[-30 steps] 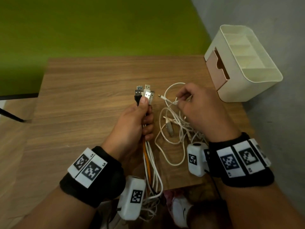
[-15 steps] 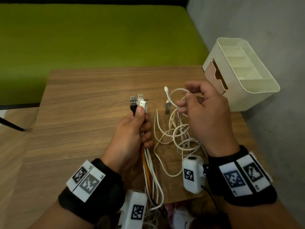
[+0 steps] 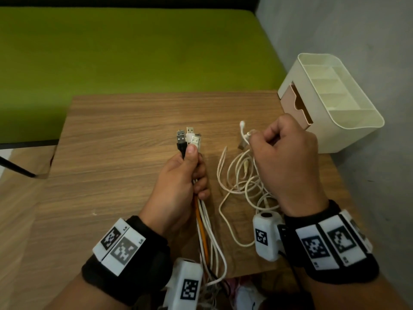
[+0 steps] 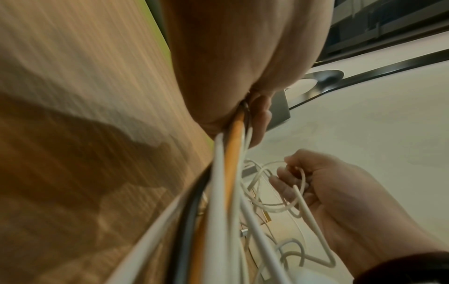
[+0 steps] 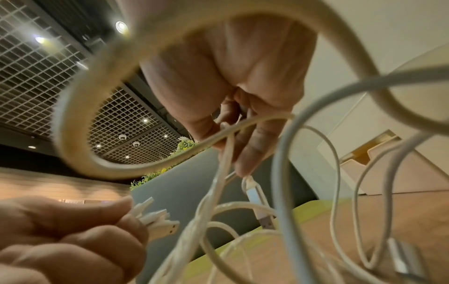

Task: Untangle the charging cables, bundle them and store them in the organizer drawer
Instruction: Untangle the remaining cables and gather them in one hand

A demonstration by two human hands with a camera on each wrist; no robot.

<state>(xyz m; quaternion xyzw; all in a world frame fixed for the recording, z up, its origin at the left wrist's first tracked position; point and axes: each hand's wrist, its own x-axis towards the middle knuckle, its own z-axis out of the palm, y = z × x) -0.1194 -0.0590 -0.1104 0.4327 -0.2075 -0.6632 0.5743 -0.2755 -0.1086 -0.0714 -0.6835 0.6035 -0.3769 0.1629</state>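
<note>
The left hand (image 3: 181, 182) grips a bunch of cables (image 3: 206, 229) upright over the wooden table (image 3: 116, 166) — four USB plugs (image 3: 188, 137) stand above the thumb, one black and three pale, while an orange cord, a black one and several white ones trail down off the near edge. The right hand (image 3: 288, 157) pinches a white cable end (image 3: 244, 133) lifted from the loose white tangle (image 3: 243, 184) on the table; how many cords it holds cannot be told. One cream organizer (image 3: 348, 121) stands at the far right corner — its pink drawer (image 3: 295, 106) faces the hands.
</note>
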